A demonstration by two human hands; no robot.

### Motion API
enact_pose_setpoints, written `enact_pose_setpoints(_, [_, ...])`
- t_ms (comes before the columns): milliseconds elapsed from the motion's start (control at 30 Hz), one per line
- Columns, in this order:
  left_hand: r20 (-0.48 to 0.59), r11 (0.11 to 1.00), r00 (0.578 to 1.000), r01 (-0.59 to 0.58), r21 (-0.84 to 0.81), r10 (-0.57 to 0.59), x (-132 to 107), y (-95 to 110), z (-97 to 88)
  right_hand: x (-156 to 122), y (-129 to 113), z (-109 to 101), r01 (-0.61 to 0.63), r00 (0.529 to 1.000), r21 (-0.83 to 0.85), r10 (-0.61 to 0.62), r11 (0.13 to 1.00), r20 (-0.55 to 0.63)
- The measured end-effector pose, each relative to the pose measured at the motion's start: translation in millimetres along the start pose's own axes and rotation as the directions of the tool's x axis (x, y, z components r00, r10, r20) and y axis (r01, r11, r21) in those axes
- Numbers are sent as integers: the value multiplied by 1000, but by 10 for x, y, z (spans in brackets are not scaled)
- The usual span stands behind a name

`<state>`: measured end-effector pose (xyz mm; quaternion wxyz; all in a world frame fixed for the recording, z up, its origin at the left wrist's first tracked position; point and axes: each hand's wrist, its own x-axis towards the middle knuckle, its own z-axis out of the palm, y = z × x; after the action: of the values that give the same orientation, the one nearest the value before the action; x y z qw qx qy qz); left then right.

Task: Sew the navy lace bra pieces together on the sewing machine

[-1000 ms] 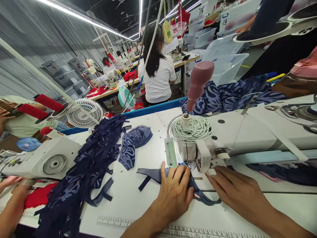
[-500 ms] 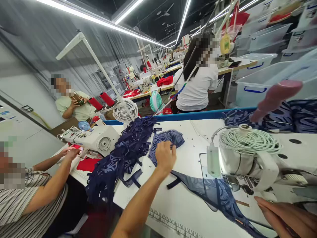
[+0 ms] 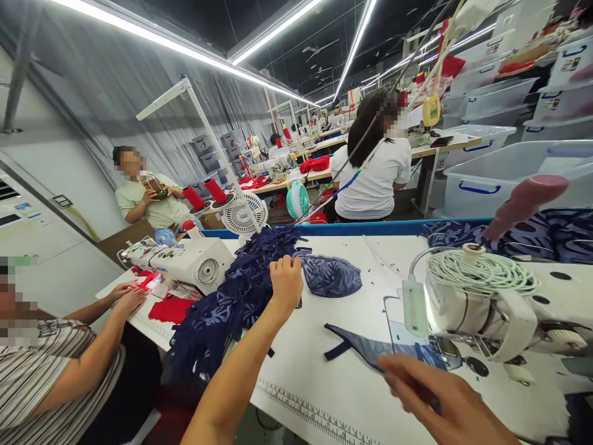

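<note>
While the left hand (image 3: pixel 286 285) sits narrow, fingers bunched at the left end of a blue swirl-patterned fabric cup (image 3: pixel 333 276), grip hidden, the blurred right hand (image 3: pixel 440 395) half-curls over a long blue fabric piece (image 3: pixel 368 350), hold can't tell, both pieces on the white worktop (image 3: pixel 296 346). Risks: lifting the cup may drag straps from the tangled navy fabric heap (image 3: pixel 208 327) alongside; a right-hand tug may skew the long piece. Count: one cup, one long piece, one heap (pieces uncountable), two near white sewing machines (image 3: pixel 467 312), two near red thread cones (image 3: pixel 215 191).
</note>
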<state>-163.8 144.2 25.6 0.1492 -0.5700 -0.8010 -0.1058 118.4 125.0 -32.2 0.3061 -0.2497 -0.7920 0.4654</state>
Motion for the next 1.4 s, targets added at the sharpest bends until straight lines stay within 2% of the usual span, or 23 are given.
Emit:
enact_pose_setpoints(33, [-25, 997, 997, -74, 4, 74, -171, 97, -65, 178, -116, 74, -190, 982, 241, 182, 952, 53])
enact_pose_setpoints(67, [-45, 986, 985, -164, 0, 164, -383, 209, -113, 344, -203, 149, -327, 944, 443, 310, 835, 112])
enact_pose_setpoints(133, [-88, 920, 917, -392, -25, 388, -868, 410, -164, 602, -274, 290, -424, 885, 652, 440, 629, 152])
enact_pose_setpoints(167, [-218, 799, 784, -601, -32, 581, -1096, 474, -181, 680, -263, 347, -430, 869, 688, 473, 585, 142])
enact_pose_setpoints(200, [-325, 696, 669, -717, -45, 668, -1281, 504, -204, 721, -231, 390, -428, 859, 702, 498, 570, 119])
enact_pose_setpoints(233, [-408, 664, 640, -741, -102, 651, -1405, 500, -237, 729, -190, 419, -428, 851, 699, 516, 573, 98])
enact_pose_setpoints(267, [-458, 668, 664, -721, -185, 591, -1456, 468, -284, 709, -152, 433, -433, 845, 691, 527, 579, 88])
enact_pose_setpoints(300, [-464, 698, 734, -654, -291, 495, -1432, 413, -343, 671, -125, 431, -443, 843, 682, 530, 583, 95])
enact_pose_setpoints(367, [-335, 723, 872, -486, -491, 358, -1202, 269, -468, 573, -123, 385, -469, 848, 655, 510, 593, 144])
enact_pose_setpoints(400, [-227, 701, 892, -448, -555, 390, -1033, 196, -519, 528, -144, 346, -481, 851, 640, 494, 599, 177])
enact_pose_setpoints(433, [-96, 656, 869, -436, -616, 486, -858, 130, -555, 489, -171, 301, -492, 852, 628, 481, 603, 206])
enact_pose_setpoints(500, [124, 531, 734, -352, -770, 667, -562, 50, -574, 424, -217, 206, -508, 849, 619, 471, 599, 241])
enact_pose_setpoints(533, [195, 497, 673, -289, -818, 714, -465, 43, -558, 389, -224, 162, -517, 845, 614, 469, 596, 256])
enact_pose_setpoints(567, [243, 486, 643, -231, -843, 727, -408, 58, -532, 348, -217, 124, -517, 848, 596, 465, 615, 255])
enact_pose_setpoints(600, [273, 502, 651, -192, -844, 708, -387, 93, -500, 299, -199, 96, -502, 858, 554, 461, 664, 225])
enact_pose_setpoints(633, [287, 535, 687, -175, -827, 668, -394, 141, -470, 240, -172, 79, -472, 876, 483, 455, 737, 162])
enact_pose_setpoints(733, [282, 674, 792, -209, -708, 542, -493, 320, -437, 44, -106, 107, -350, 922, 115, 363, 930, -133])
enact_pose_setpoints(800, [309, 756, 802, -250, -605, 512, -549, 439, -490, -48, -113, 175, -292, 932, -87, 263, 952, -249])
enact_pose_setpoints(1000, [457, 904, 803, -226, -362, 383, -646, 714, -822, -15, -236, 405, -98, 936, -394, -49, 914, -347])
enact_pose_setpoints(1067, [518, 937, 785, -236, -258, 340, -698, 747, -900, -2, -237, 430, -84, 933, -395, -67, 915, -353])
enact_pose_setpoints(1167, [549, 942, 765, -287, -176, 336, -742, 673, -958, -43, -163, 367, -93, 954, -286, 3, 954, -299])
enact_pose_setpoints(1333, [588, 957, 765, -286, -54, 262, -692, 325, -919, -167, 47, 105, -217, 971, 117, 226, 969, -73])
enact_pose_setpoints(1400, [564, 942, 760, -317, -113, 323, -725, 290, -822, -186, 74, 51, -252, 958, 221, 275, 942, -80])
